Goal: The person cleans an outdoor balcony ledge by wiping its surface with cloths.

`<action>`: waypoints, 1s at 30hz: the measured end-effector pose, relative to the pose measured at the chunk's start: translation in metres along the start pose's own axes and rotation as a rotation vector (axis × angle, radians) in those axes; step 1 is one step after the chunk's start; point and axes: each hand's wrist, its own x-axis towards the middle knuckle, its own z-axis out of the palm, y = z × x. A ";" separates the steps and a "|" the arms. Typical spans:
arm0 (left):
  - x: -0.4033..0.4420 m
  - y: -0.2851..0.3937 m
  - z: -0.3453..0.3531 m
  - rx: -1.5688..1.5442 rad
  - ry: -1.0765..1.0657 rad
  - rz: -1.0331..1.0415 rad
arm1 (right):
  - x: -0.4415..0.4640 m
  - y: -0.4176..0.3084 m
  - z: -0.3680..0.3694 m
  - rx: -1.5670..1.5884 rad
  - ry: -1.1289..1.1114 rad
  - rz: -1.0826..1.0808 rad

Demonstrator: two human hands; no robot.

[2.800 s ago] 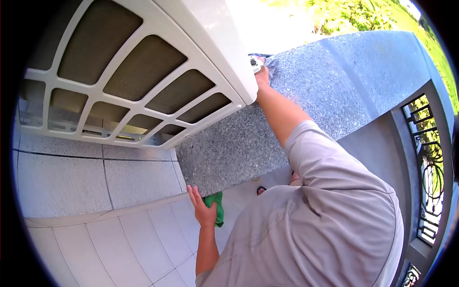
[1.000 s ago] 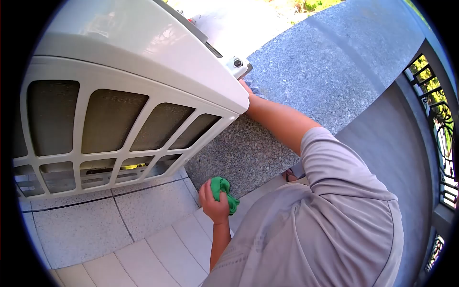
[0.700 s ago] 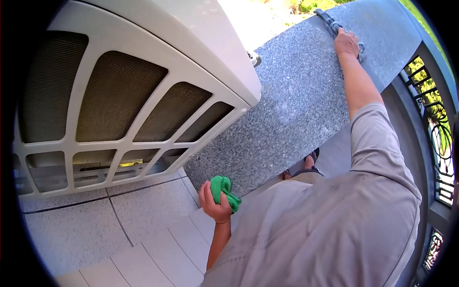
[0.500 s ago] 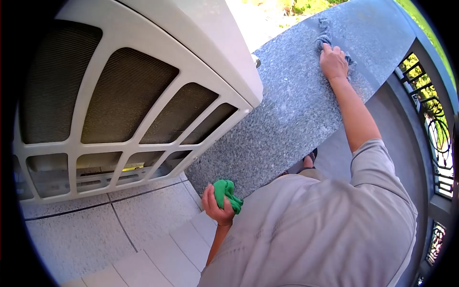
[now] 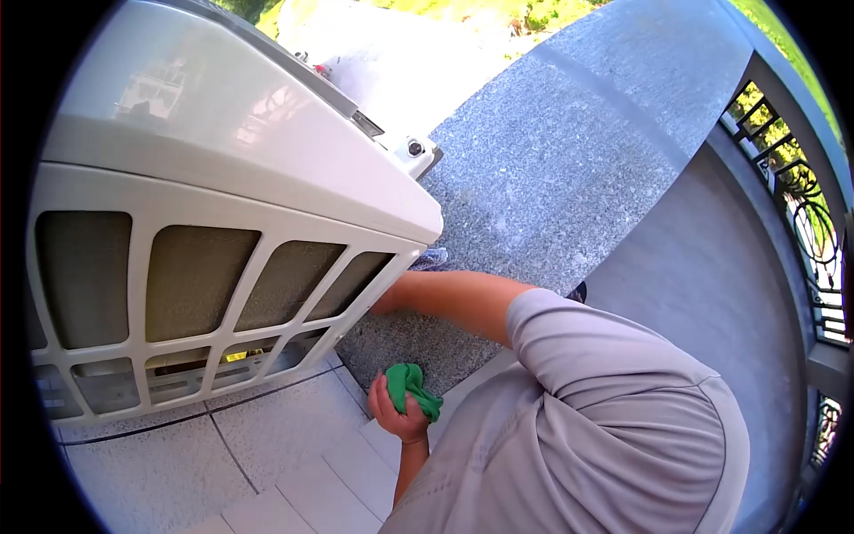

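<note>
My left hand (image 5: 398, 416) is closed around a bunched green cloth (image 5: 412, 390), held low by the near end of the granite slab (image 5: 551, 160). The right arm reaches left across that slab, and my right hand (image 5: 385, 301) is mostly hidden behind the edge of a white slatted appliance housing (image 5: 294, 169). Its fingers do not show. A bit of the grey-blue cloth (image 5: 433, 259) pokes out just above the right wrist, on the granite beside the housing's corner.
Beyond the slab's right side lies a grey floor (image 5: 703, 258), bounded by a black metal railing (image 5: 805, 205). Pale tiles (image 5: 276, 418) cover the lower left. A small knob-like fitting (image 5: 414, 149) sticks out from the housing's corner.
My right hand has swept from the slab's far part back toward me and left, behind the housing, and the grey-blue cloth has come along. The view has shifted; the left hand still grips the green cloth.
</note>
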 end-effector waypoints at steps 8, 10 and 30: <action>0.003 0.000 -0.003 0.045 -0.033 0.018 | -0.048 0.148 -0.146 -0.588 0.292 0.523; 0.002 -0.001 -0.002 0.045 -0.020 0.031 | -0.120 0.212 -0.236 -0.763 0.503 0.915; 0.181 0.060 0.116 -0.012 -0.251 0.205 | -0.190 0.008 -0.100 -0.541 0.220 0.293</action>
